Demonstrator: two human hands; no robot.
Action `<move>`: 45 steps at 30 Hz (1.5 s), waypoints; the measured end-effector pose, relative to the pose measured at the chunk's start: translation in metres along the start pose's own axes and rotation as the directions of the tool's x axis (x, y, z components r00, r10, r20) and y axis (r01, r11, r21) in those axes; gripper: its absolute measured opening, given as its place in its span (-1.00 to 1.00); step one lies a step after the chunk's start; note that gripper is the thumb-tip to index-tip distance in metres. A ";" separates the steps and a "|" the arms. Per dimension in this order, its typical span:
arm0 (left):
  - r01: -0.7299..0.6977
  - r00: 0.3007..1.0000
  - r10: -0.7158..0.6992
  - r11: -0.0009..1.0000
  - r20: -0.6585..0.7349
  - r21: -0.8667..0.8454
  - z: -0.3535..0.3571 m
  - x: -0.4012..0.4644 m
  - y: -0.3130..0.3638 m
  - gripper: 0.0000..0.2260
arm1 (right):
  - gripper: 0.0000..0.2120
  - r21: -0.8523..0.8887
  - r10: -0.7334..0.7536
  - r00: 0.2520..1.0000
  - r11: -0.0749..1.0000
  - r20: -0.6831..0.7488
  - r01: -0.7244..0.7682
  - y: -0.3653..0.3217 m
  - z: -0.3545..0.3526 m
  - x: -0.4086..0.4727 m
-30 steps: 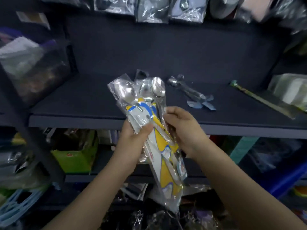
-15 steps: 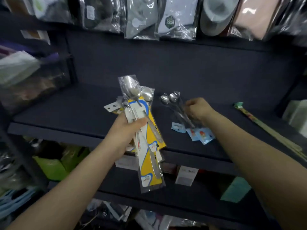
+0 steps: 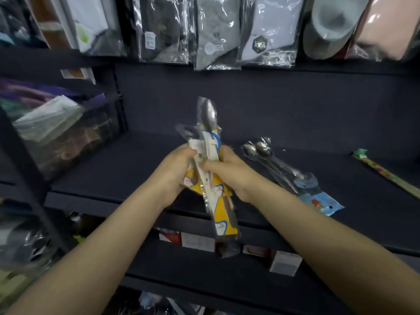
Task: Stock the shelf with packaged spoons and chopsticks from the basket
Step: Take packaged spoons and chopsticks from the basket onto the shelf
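Straight ahead, a dark matte shelf (image 3: pixel 127 169) runs the full width, flat and smooth, under a row of hanging socks (image 3: pixel 216 35) in glossy crinkled plastic sleeves; their small labels are too blurred to read. Both bare forearms reach in from below. Left hand (image 3: pixel 175 171) and right hand (image 3: pixel 229 173) both grip one bunch of packaged spoons (image 3: pixel 211 169), fingers curled round its middle, held upright just in front of the shelf edge; half a second ago the left hand held it alone while the right reached to the shelf. Its yellow, white and blue backing cards show printing too small to read. A second clear spoon pack (image 3: pixel 284 173) with a blue card lies on the shelf to the right, and a long thin chopstick packet (image 3: pixel 386 173) lies farther right
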State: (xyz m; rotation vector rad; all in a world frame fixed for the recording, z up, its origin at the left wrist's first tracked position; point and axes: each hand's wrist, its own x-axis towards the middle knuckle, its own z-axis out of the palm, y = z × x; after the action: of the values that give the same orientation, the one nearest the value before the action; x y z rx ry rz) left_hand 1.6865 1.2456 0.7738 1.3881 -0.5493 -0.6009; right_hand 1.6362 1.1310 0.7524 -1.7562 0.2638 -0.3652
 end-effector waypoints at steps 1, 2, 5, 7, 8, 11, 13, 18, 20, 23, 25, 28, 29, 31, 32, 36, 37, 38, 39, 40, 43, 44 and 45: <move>-0.021 1.000 0.021 1.000 0.021 -0.005 -0.006 0.004 0.002 -0.75 | -0.73 0.038 0.027 0.998 0.999 -0.060 -0.025 0.000 0.001 0.010; -0.027 0.999 0.027 1.000 0.020 -0.003 -0.013 0.008 0.004 -0.73 | -0.77 0.091 0.057 0.994 0.995 -0.096 -0.049 -0.002 0.002 0.018; -0.001 1.000 0.002 0.999 -0.022 0.041 -0.035 0.021 0.006 -0.70 | -0.74 0.162 0.178 0.957 0.976 -0.230 -0.142 -0.001 -0.001 0.050; 0.018 0.999 -0.014 0.993 -0.038 0.113 -0.049 0.029 0.007 -0.72 | -0.65 0.090 0.206 0.915 0.978 -0.347 -0.186 0.004 -0.002 0.075; 0.035 0.998 -0.028 0.988 -0.049 0.149 -0.055 0.034 0.006 -0.73 | -0.62 0.040 0.206 0.892 0.977 -0.403 -0.208 0.006 -0.002 0.086; 0.114 0.990 -0.087 0.957 -0.111 0.267 -0.072 0.047 -0.002 -0.69 | -0.51 -0.011 0.224 0.823 0.963 -0.523 -0.270 0.010 0.001 0.106; 0.178 0.980 -0.131 0.919 -0.152 0.353 -0.080 0.057 -0.010 -0.73 | -0.45 -0.097 0.188 0.800 0.952 -0.570 -0.292 0.012 0.002 0.112; 0.219 0.976 -0.182 0.854 -0.123 0.471 -0.102 0.073 -0.025 -0.79 | -0.43 -0.127 0.125 0.706 0.947 -0.697 -0.293 0.018 -0.001 0.114; 0.197 0.980 -0.158 0.824 -0.118 0.532 -0.108 0.076 -0.029 -0.73 | -0.40 -0.104 0.127 0.656 0.948 -0.744 -0.302 0.023 -0.005 0.112; 0.136 0.991 -0.104 0.778 -0.087 0.613 -0.104 0.083 -0.032 -0.63 | -0.28 -0.128 0.221 0.682 0.897 -0.697 -0.422 0.029 -0.003 0.111; 0.052 0.998 -0.063 0.770 -0.005 0.636 -0.094 0.086 -0.032 -0.58 | -0.22 -0.306 0.243 0.736 0.794 -0.631 -0.525 0.028 0.002 0.108; -0.015 0.999 -0.016 0.738 0.040 0.674 -0.081 0.094 -0.037 -0.52 | -0.23 -0.618 0.170 0.852 0.620 -0.496 -0.483 0.024 0.013 0.096; -0.030 0.999 0.006 0.710 0.036 0.704 -0.078 0.097 -0.040 -0.51 | -0.22 -0.673 0.162 0.878 0.584 -0.450 -0.453 0.026 0.016 0.091; -0.069 0.997 0.020 0.572 0.070 0.817 -0.077 0.100 -0.045 -0.52 | -0.23 -0.795 0.119 0.931 0.490 -0.344 -0.357 0.031 0.020 0.079; -0.097 0.994 0.007 0.481 0.107 0.871 -0.079 0.099 -0.046 -0.53 | -0.24 -0.851 0.106 0.953 0.430 -0.283 -0.301 0.033 0.021 0.071; -0.143 0.989 0.034 0.386 0.141 0.911 -0.086 0.083 -0.046 -0.54 | -0.26 -0.926 0.065 0.980 0.320 -0.191 -0.201 0.037 0.011 0.054; -0.175 0.983 0.124 0.409 0.136 0.896 -0.089 0.075 -0.046 -0.57 | -0.28 -0.934 0.005 0.976 0.292 -0.216 -0.208 0.038 0.010 0.052; -0.216 0.964 0.234 0.415 0.125 0.884 -0.091 0.064 -0.045 -0.60 | -0.31 -0.941 -0.078 0.970 0.273 -0.228 -0.200 0.037 0.010 0.049; -0.236 0.935 0.343 0.407 0.092 0.883 -0.093 0.048 -0.047 -0.64 | -0.37 -0.946 -0.162 0.965 0.286 -0.205 -0.153 0.036 0.013 0.046; -0.239 0.898 0.436 0.388 0.051 0.890 -0.098 0.031 -0.051 -0.68 | -0.44 -0.938 -0.253 0.955 0.340 -0.155 -0.063 0.035 0.017 0.041; -0.249 0.767 0.642 0.306 -0.005 0.919 -0.120 -0.024 -0.068 -0.76 | -0.60 -0.804 -0.494 0.869 0.508 0.022 0.309 0.025 0.041 0.017; -0.250 0.743 0.670 0.286 -0.006 0.925 -0.130 -0.041 -0.076 -0.77 | -0.65 -0.758 -0.545 0.835 0.512 0.076 0.404 0.021 0.053 0.006; -0.248 0.731 0.683 0.267 -0.001 0.931 -0.140 -0.058 -0.087 -0.77 | -0.71 -0.718 -0.577 0.804 0.497 0.146 0.487 0.020 0.065 -0.006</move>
State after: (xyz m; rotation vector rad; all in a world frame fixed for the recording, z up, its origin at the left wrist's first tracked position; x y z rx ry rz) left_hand 1.7329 1.3804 0.6723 2.1411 -0.9757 0.6794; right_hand 1.6563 1.1879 0.7200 -2.6316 -0.1089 -0.9196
